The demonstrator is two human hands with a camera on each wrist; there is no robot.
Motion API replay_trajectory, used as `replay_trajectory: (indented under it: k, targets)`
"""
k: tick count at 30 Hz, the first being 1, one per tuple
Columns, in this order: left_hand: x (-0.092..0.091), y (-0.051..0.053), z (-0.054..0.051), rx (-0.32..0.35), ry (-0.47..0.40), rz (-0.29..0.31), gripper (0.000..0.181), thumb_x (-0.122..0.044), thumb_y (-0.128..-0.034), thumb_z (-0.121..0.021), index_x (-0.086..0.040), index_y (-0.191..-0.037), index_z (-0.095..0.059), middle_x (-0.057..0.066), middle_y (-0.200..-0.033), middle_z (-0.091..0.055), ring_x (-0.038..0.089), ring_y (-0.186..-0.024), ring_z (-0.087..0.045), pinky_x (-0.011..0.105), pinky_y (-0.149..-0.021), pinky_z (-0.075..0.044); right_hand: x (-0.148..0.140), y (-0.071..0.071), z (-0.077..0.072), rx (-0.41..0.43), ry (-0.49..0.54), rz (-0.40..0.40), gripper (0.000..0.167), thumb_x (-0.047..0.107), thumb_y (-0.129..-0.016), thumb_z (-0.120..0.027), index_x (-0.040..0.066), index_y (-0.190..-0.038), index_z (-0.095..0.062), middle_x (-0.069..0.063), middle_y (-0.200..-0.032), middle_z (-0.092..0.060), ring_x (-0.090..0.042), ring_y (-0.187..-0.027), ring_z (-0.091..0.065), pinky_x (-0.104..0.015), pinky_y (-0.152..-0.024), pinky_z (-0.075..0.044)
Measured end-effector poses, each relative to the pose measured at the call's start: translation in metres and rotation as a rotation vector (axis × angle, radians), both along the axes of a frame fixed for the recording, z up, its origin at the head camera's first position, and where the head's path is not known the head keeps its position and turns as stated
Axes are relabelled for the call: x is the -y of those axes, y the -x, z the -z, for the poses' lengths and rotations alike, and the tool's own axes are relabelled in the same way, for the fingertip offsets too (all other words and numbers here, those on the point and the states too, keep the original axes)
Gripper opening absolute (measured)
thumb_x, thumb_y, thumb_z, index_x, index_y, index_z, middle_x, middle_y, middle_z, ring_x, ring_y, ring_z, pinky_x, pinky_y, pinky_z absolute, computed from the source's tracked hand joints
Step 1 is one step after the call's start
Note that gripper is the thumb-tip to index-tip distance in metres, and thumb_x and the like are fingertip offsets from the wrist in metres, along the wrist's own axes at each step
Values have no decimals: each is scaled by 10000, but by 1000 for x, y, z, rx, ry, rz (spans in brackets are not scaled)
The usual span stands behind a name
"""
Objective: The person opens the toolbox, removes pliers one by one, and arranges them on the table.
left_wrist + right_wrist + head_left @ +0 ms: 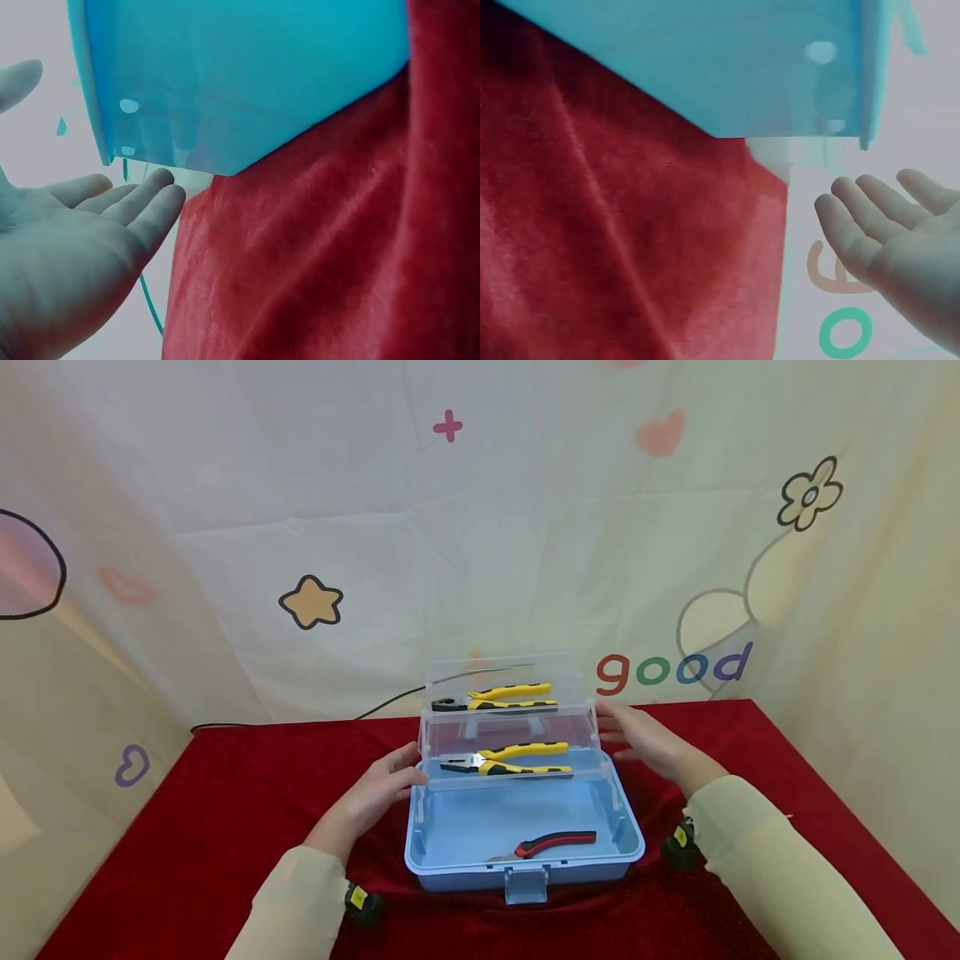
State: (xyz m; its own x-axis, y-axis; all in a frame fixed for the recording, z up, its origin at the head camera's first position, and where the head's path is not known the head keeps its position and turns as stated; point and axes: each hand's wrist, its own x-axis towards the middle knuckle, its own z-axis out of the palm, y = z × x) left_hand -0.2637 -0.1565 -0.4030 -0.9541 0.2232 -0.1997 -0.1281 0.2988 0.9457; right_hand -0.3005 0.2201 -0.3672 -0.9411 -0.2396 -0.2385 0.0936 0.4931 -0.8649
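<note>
A light blue toolbox (517,814) stands open on the red cloth, its clear two-tier trays raised at the back. The upper tray holds yellow-and-black pliers (517,690), and the lower tray a second yellow-and-black pair (528,749). On the box floor lies a tool with red-and-black handles (558,841), its jaws pointing left. My left hand (378,787) is at the left side of the trays, fingers extended; whether it touches them is unclear. Beside the right end of the trays is my right hand (645,739), its fingers loosely spread. Both wrist views show the palms holding nothing.
Red velvet cloth (247,827) covers the table. A pale printed curtain (375,568) hangs right behind it. A thin dark cable (390,702) runs behind the box along the back edge. The box's front latch (526,887) hangs down.
</note>
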Motion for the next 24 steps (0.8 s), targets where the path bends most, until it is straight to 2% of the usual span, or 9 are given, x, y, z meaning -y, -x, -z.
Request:
replay_trajectory:
  k: [4,10,18,24]
  targets:
    - [2,-4,0,-32,97,48,862,-210,-790,-681,-107,-1504,-209,134,-1539,-272,378,-1351,-358,537,-1034,-407,1,-1,-8,-32,-46,21,728,582,-948,-364,138,-1504,-207,-176,-1523,-291,-403,-1349,-359,-519,-1053,-392]
    - [-1,-11,-2,-46,112,101,874,-168,-788,-705,-122,-1503,-204,160,-1501,-334,400,-1304,-421,510,-961,-478,1,-4,-16,-80,-67,38,712,518,-974,-366,90,-1506,-164,-200,-1516,-284,-420,-1339,-358,-510,-1060,-389]
    - [0,-19,-6,-62,162,91,863,-153,-764,-736,-58,-1476,-257,177,-1459,-394,388,-1285,-443,490,-938,-499,0,-7,-25,-110,-67,51,742,548,-950,-406,113,-1506,-180,-191,-1516,-286,-407,-1341,-360,-511,-1073,-372]
    - [3,-24,-7,-56,162,83,838,-141,-774,-732,-36,-1467,-273,179,-1432,-420,373,-1236,-493,469,-905,-524,2,-10,-35,-174,-87,54,673,490,-970,-415,85,-1482,-251,-207,-1494,-317,-413,-1332,-359,-540,-1060,-376]
